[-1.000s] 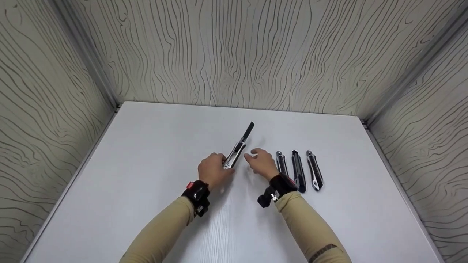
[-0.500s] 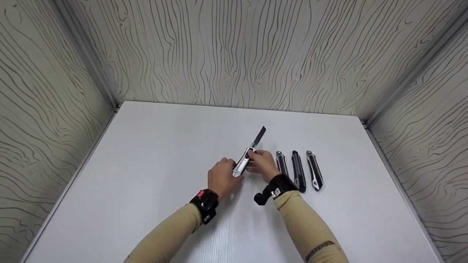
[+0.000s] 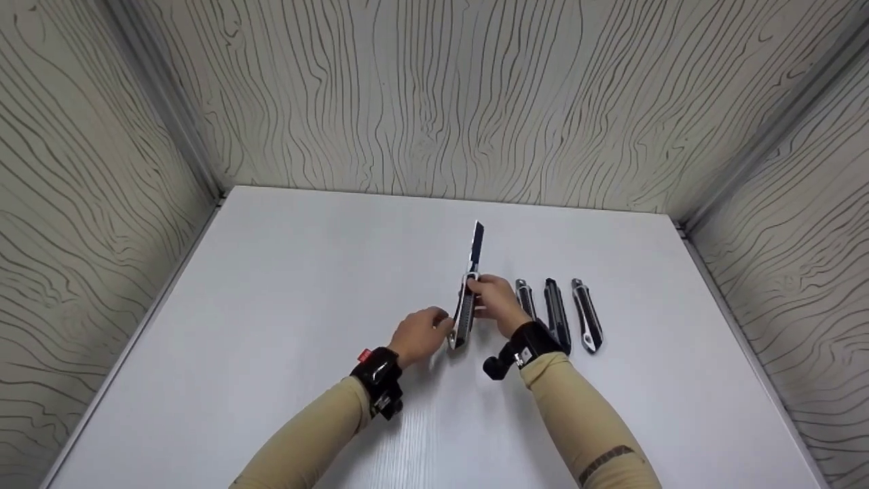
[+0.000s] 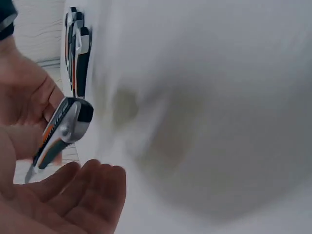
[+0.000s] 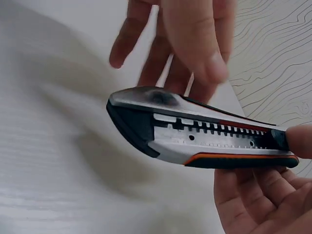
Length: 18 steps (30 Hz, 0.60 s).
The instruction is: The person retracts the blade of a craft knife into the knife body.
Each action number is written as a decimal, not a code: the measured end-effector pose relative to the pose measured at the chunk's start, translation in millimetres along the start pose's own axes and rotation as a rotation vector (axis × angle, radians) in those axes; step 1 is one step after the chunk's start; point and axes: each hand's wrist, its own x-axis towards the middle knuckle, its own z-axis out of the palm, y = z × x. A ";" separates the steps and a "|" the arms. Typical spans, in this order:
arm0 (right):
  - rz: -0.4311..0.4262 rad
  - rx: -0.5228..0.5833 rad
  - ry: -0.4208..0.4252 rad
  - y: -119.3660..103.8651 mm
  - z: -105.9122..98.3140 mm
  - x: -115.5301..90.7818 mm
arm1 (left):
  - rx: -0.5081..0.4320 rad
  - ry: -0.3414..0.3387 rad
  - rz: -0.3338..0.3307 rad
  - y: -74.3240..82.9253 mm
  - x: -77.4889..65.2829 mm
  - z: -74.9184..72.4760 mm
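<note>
My right hand [image 3: 499, 302] grips a silver and black box cutter [image 3: 464, 319] by its front part, above the table. Its long dark blade [image 3: 476, 244] sticks out, pointing toward the back wall. In the right wrist view the thumb [image 5: 298, 141] presses on the black slider [image 5: 279, 140], and orange and dark green trim runs along the handle. My left hand [image 3: 421, 336] is beside the handle's butt end, its fingers loosely extended and holding nothing. The left wrist view has a gap between those fingers [image 4: 92, 195] and the cutter.
Three more box cutters lie side by side to the right: one silver [image 3: 524, 299] partly behind my right hand, one black [image 3: 557, 312], one silver and black [image 3: 587, 316]. The white table [image 3: 305, 285] is bounded by wood-grain walls [image 3: 434, 102] behind and at both sides.
My right hand has come to the box cutter and taken hold of it. My left hand has let go. The cutter has moved slightly right and turned more upright in view.
</note>
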 end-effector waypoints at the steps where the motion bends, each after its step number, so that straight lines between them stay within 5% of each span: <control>1: -0.005 -0.003 -0.002 -0.2 -0.5 -0.2 | -0.083 -0.047 -0.022 -1.1 0.8 0.3; 6: -0.023 -0.031 -0.016 -0.8 -2.9 0.7 | -0.403 -0.199 -0.112 -6.2 3.7 6.9; 18: -0.052 -0.066 -0.020 -3.2 -2.9 -1.0 | -0.571 -0.215 -0.104 -7.0 7.6 22.9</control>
